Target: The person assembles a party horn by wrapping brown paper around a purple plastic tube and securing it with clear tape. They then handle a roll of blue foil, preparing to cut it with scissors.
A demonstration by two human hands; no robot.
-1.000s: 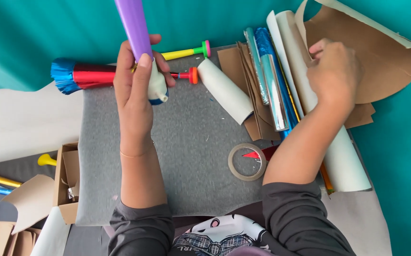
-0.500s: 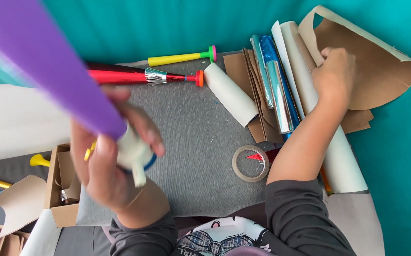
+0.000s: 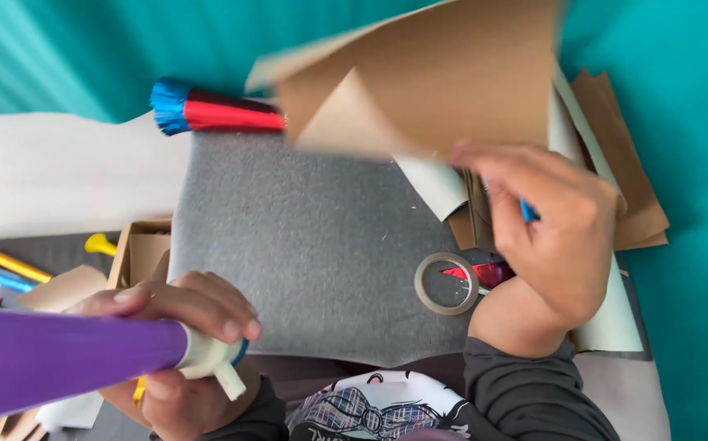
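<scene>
Both fingers [image 3: 207, 306] closed: horn [image 3: 68, 359], paper [image 3: 427, 73].

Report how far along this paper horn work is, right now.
Looks done: a red horn with a blue fringe lies at the top edge of the grey mat. In hand: the left hand grips a purple horn; the right hand lifts a brown paper sheet. Left: that sheet is unrolled; the tape roll lies untouched.
</scene>
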